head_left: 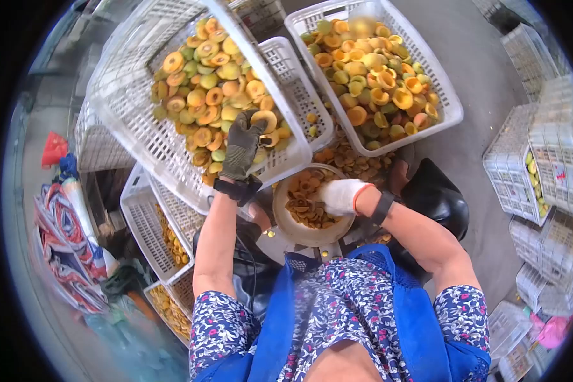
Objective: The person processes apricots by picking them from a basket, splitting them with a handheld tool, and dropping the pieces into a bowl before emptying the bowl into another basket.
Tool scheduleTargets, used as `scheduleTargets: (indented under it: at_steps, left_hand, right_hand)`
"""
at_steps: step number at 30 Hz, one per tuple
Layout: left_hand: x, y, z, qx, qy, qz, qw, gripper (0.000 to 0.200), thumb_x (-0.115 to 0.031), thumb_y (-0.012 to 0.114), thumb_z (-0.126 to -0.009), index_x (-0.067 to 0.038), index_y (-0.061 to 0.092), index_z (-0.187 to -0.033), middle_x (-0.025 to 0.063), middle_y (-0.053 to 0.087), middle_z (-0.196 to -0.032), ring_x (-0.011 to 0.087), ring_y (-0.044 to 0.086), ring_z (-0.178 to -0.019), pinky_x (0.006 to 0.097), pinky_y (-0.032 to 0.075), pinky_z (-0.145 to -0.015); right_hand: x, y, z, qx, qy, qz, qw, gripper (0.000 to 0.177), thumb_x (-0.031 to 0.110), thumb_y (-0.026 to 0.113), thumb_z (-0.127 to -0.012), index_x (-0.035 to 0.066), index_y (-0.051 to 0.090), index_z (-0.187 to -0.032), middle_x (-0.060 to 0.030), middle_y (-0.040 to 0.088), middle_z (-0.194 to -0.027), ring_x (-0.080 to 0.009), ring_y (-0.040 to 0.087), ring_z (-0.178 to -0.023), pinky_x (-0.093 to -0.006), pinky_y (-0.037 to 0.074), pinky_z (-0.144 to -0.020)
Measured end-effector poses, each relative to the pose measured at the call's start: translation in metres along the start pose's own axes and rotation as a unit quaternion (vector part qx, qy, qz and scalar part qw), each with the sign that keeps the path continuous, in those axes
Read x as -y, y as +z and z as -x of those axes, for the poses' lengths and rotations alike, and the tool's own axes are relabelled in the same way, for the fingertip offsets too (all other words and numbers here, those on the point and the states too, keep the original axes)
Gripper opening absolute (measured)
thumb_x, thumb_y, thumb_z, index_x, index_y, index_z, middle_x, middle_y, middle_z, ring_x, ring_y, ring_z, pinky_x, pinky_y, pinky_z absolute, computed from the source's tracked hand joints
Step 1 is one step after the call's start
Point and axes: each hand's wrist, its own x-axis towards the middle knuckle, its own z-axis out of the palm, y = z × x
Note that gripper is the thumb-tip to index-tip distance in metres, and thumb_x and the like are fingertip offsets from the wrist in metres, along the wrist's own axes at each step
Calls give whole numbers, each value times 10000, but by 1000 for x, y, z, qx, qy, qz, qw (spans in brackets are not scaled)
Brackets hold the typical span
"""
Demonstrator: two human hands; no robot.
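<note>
My left hand [243, 143], in a dark grey glove, is closed on a halved fruit [265, 119] at the near edge of a tilted white crate [134, 137] of halved fruit. My right hand [340, 196], in a white glove with an orange cuff, reaches into a round pan [309, 235] holding brown fruit pieces [309, 197]. Its fingers are hidden by the glove's back and the pieces. To the right of the tilted crate, a second white crate [449, 105] holds hollowed fruit halves [375, 76].
Brown pieces [356, 159] lie in a heap behind the pan. Crates with fruit [130, 197] stand at the lower left, beside striped sacks [67, 235]. Stacked crates [557, 140] line the right side. A small white basket [286, 57] sits between the two large crates.
</note>
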Motion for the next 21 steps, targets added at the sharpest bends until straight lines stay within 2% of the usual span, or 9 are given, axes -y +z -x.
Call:
scheduleTargets:
  at_steps: [1,3,5,7,8,12,14,18,21]
  left_hand:
    - [-28,-4,14,19,-96,122,988,372,-134,650,-889,17,540,-1211,87,637,-1006,130,629,-816,267,539,-648]
    - [-43,-13,28,33,-82,108,990,395,-130,642,-898,6,526,-1250,77,624,-1033,124,620,-817,249,538,-655]
    - [-49,-16,46,47,-75,95,991,419,-127,635,-907,-4,512,-1289,68,610,-1061,118,610,-817,232,537,-662]
    - [-53,-14,60,81,-80,189,975,489,-132,644,-900,-14,477,-1344,54,607,-1068,103,589,-797,230,525,-679]
    - [-51,-13,65,100,-80,172,977,540,-129,654,-891,-24,448,-1378,43,596,-1096,88,571,-815,223,511,-698]
    - [-49,-2,73,116,-32,193,974,591,-126,676,-872,-33,424,-1399,32,581,-1121,78,536,-865,225,502,-708]
    - [-42,1,73,101,-23,205,973,596,-132,689,-865,-29,431,-1392,35,584,-1134,83,548,-890,231,507,-736]
    - [-36,10,74,58,-9,192,980,595,-140,718,-847,-13,459,-1367,55,592,-1182,105,570,-999,255,510,-834]
    - [-21,13,70,44,36,113,992,568,-128,722,-841,-1,486,-1342,68,603,-1188,116,571,-1044,268,500,-879]
  right_hand:
    - [3,-2,0,102,75,133,983,373,226,542,-825,5,598,-1121,-218,660,-1019,-364,643,-937,-427,508,-830]
    - [5,-16,-8,100,39,112,988,367,217,551,-832,11,583,-1134,-207,657,-1044,-362,637,-955,-418,510,-837]
    - [-1,-19,-21,-92,-95,-17,991,336,208,565,-854,21,573,-1133,-211,656,-996,-372,630,-941,-419,510,-815]
    - [13,-30,-23,-225,-126,-77,963,289,176,591,-865,20,566,-1107,-227,640,-926,-394,619,-903,-421,506,-786]
    - [22,-37,-20,-271,-142,30,952,261,160,619,-871,24,556,-1085,-235,621,-919,-388,615,-874,-419,501,-757]
    - [25,-30,-26,-305,-136,48,941,250,154,645,-861,24,551,-1053,-231,607,-866,-376,609,-828,-427,491,-721]
    - [16,-23,-30,-339,-181,291,876,203,143,646,-855,22,572,-1000,-198,594,-851,-361,607,-780,-431,491,-670]
    - [24,-17,-34,-322,-107,190,921,140,100,632,-840,26,604,-954,-161,580,-915,-336,608,-771,-421,501,-658]
    - [16,-8,-35,-320,-159,313,880,143,93,630,-827,19,615,-949,-156,582,-940,-322,614,-798,-425,503,-653]
